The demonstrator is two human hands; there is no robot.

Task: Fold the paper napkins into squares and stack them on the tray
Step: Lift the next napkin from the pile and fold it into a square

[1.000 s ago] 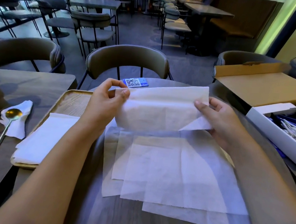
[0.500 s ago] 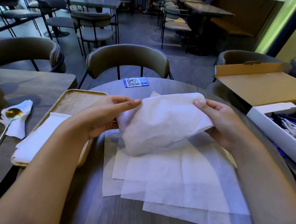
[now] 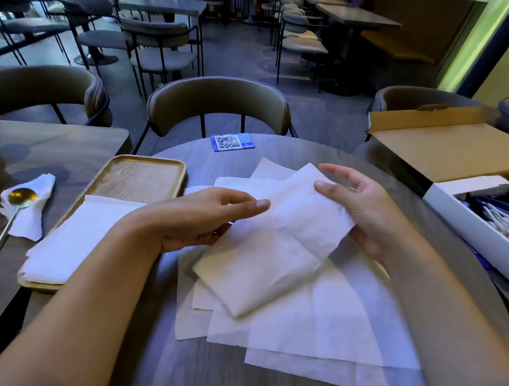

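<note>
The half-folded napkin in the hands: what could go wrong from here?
1. The half-folded napkin is held loosely and askew, so the next fold may come out crooked, not square.
2. It hangs over the loose unfolded napkins; pressing the crease there could drag or wrinkle them.
3. The stack overhangs the tray edge and may slide.

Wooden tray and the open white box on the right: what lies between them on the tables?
In the head view: both hands, left and right, holding a part-folded napkin over loose unfolded napkins.
</note>
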